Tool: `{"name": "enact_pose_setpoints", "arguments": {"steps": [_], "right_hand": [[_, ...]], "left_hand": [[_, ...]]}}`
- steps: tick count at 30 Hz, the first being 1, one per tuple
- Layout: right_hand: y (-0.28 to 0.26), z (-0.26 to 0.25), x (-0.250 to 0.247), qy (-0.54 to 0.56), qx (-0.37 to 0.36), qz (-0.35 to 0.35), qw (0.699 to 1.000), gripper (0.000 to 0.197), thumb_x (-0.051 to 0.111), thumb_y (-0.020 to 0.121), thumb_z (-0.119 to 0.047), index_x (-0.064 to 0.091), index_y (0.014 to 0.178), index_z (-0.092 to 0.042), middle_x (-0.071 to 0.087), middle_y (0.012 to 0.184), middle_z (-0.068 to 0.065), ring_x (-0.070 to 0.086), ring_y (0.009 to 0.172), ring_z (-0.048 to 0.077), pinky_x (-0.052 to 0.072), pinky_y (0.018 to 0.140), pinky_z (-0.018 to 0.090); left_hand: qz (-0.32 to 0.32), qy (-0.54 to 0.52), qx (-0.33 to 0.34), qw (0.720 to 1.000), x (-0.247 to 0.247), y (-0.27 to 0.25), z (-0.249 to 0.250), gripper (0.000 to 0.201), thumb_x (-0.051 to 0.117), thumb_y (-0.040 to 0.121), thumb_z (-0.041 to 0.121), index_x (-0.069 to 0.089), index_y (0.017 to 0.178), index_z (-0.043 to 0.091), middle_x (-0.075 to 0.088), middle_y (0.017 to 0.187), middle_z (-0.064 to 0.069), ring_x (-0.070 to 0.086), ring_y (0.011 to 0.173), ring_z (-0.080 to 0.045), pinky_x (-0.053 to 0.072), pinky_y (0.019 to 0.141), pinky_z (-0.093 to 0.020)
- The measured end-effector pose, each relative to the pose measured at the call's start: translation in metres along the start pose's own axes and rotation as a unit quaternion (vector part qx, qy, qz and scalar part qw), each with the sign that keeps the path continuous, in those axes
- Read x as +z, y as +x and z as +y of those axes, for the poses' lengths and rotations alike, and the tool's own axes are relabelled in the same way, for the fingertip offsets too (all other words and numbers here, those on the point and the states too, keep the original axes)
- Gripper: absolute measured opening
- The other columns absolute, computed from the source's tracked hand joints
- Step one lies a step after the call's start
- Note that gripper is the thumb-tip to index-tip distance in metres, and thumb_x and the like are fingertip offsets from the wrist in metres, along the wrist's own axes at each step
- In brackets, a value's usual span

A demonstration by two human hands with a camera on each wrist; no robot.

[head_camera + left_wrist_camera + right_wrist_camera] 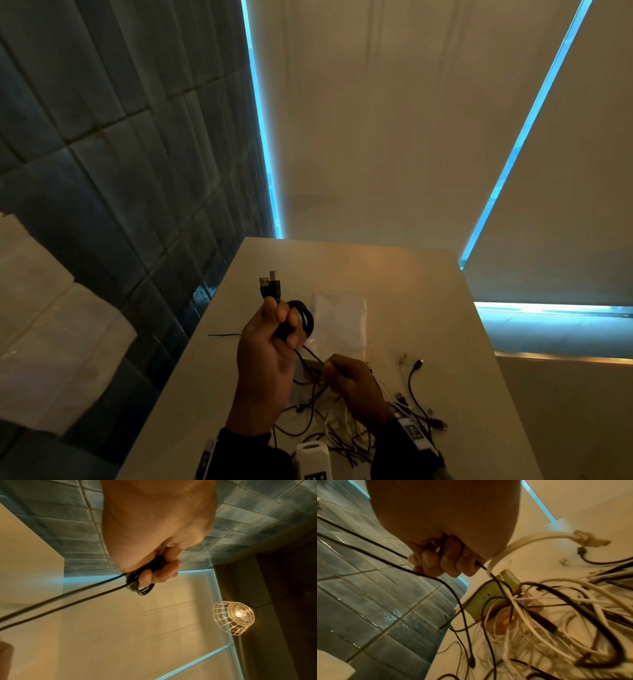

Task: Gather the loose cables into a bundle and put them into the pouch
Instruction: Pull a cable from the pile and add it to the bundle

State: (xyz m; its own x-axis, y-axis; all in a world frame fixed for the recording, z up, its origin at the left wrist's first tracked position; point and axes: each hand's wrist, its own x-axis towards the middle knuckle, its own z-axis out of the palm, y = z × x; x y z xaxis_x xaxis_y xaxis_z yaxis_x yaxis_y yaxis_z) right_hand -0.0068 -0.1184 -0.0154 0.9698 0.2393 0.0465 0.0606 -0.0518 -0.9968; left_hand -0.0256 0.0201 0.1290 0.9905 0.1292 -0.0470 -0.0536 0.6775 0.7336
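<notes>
My left hand (279, 329) is raised above the table and grips a coiled black cable (303, 318), its two USB plugs (269, 286) sticking up past the fingers. In the left wrist view the coil (140, 586) sits in the curled fingers and two black strands run off to the lower left. My right hand (342, 375) is lower and nearer, its fingers curled round thin black cable strands (436, 577) that lead up to the left hand. A tangle of black and white cables (342, 425) lies under the right hand. The white pouch (339, 320) lies flat behind the hands.
The pale table (428, 291) ends at a blue tiled wall (120, 171) on the left. A green flat object (488, 595) lies among the cables. Loose black and white cable ends (416, 368) lie to the right. A wire-cage lamp (234, 618) hangs overhead.
</notes>
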Motion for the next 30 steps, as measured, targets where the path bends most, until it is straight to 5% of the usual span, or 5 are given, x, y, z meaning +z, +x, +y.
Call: {"name": "enact_pose_setpoints", "arguments": {"steps": [6,16,21,27,30], "right_hand": [[-0.004,0.017,0.002,-0.066,0.016,0.025,0.997,0.033,0.056,0.095,-0.009,0.060,0.065,-0.022,0.059,0.055,-0.021,0.052,0.057,-0.007,0.036,0.060,0.008],[-0.006,0.021,0.007,-0.021,0.045,0.051,0.997,0.020,0.055,0.093,0.001,0.071,0.089,-0.009,0.068,0.071,-0.017,0.059,0.066,-0.010,0.044,0.060,0.008],[-0.008,0.021,0.003,-0.079,0.066,0.064,0.993,0.046,0.060,0.091,-0.006,0.068,0.058,-0.036,0.064,0.059,-0.025,0.058,0.062,-0.009,0.038,0.060,0.007],[0.002,-0.030,-0.005,0.055,0.052,0.149,0.986,0.022,0.061,0.089,-0.002,0.060,0.073,0.013,0.052,0.060,0.005,0.053,0.049,0.002,0.045,0.046,0.015],[0.009,-0.069,-0.003,0.077,-0.011,0.141,0.987,0.019,0.061,0.090,-0.006,0.060,0.077,0.007,0.050,0.057,-0.001,0.044,0.048,0.006,0.038,0.043,0.016]], "left_hand": [[-0.004,0.009,0.001,1.000,0.002,-0.003,0.001,0.024,0.044,0.087,0.028,0.041,0.069,0.012,0.041,0.058,0.001,0.030,0.045,-0.009,0.032,0.046,-0.021],[-0.006,0.011,0.032,0.999,0.002,-0.005,0.010,0.025,0.042,0.087,0.029,0.040,0.069,0.012,0.035,0.055,0.003,0.027,0.046,-0.007,0.028,0.046,-0.019],[0.006,0.057,0.032,0.998,0.002,-0.003,0.008,0.027,0.041,0.090,0.028,0.041,0.069,0.011,0.035,0.056,0.003,0.026,0.045,-0.007,0.025,0.046,-0.020],[0.050,0.162,0.031,0.985,0.000,0.004,0.001,0.038,0.031,0.103,0.020,0.042,0.068,0.010,0.037,0.056,0.002,0.026,0.044,-0.007,0.024,0.045,-0.020],[0.078,0.186,0.008,0.979,-0.002,0.007,-0.007,0.037,0.033,0.103,0.021,0.042,0.069,0.010,0.043,0.061,-0.003,0.036,0.046,-0.011,0.030,0.047,-0.022]]}}
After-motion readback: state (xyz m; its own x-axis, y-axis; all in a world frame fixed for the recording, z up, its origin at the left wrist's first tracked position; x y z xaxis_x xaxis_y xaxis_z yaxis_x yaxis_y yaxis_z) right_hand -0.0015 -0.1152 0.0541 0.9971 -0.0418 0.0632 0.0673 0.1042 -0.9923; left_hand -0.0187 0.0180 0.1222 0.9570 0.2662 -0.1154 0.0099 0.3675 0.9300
